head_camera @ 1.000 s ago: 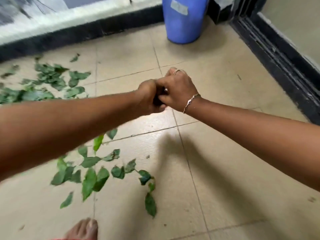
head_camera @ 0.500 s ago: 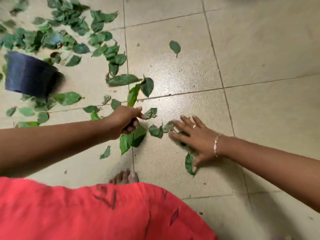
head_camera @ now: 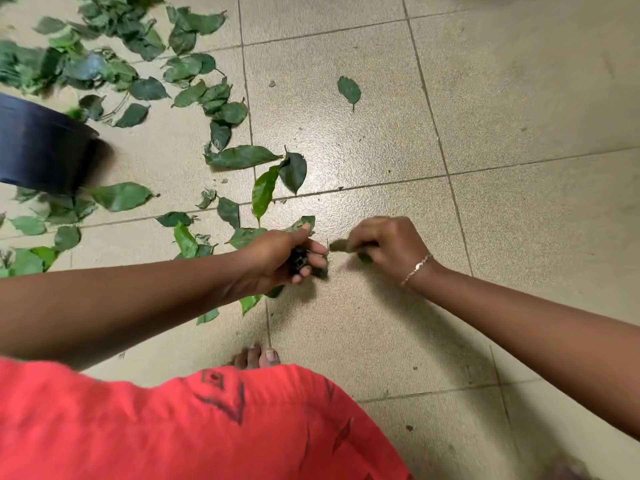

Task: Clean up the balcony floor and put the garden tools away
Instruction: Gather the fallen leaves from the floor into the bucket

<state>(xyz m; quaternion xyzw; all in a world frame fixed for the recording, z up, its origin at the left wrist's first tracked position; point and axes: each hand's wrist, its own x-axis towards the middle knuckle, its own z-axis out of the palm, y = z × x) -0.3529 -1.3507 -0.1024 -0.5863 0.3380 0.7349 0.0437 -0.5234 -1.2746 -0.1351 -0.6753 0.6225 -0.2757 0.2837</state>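
Green leaves (head_camera: pixel 239 157) lie scattered over the beige floor tiles, thickest at the upper left. My left hand (head_camera: pixel 280 258) is low over the floor at the centre, fingers curled round a small dark object and some leaves. Just to its right my right hand (head_camera: pixel 384 242), with a bracelet on the wrist, pinches a few leaves (head_camera: pixel 341 245) picked off the floor. A single leaf (head_camera: pixel 349 90) lies apart, farther out.
A dark blue pot (head_camera: pixel 38 150) stands at the left edge among the leaves. My bare foot (head_camera: pixel 258 358) and red garment (head_camera: pixel 194 427) fill the bottom. The tiles (head_camera: pixel 519 220) to the right carry only small specks.
The view dropped from the blue bin and wall to the floor. My hands separated and went down; the right hand went from flat on the leaves to pinching them.
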